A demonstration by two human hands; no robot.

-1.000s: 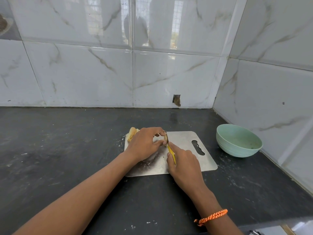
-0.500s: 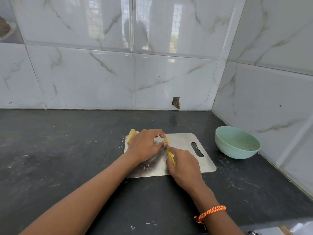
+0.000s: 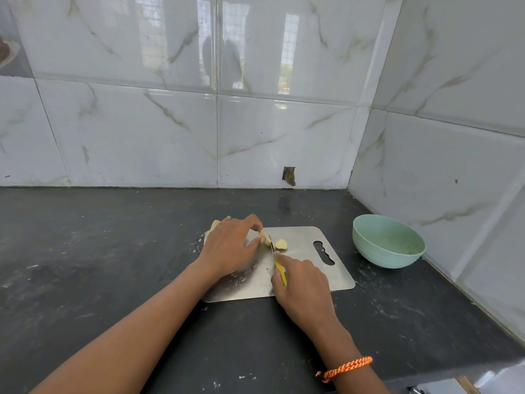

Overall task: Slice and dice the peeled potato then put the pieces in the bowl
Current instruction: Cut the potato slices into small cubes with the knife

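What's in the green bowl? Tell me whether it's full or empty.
Empty of potato. The green bowl stands upright, showing only its bare, slightly smudged inside; the cut potato pieces lie on the cutting board.

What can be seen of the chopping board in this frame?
The chopping board is a thin, flat, metal-looking sheet with rounded corners and a wavy handle slot near its right end. It lies flat on the dark counter, left of the green bowl and apart from it. Its surface is smeared with pale residue toward the near left. Potato pieces rest on it, the left hand holds potato down on it, and the right hand works a yellow-handled knife over it.
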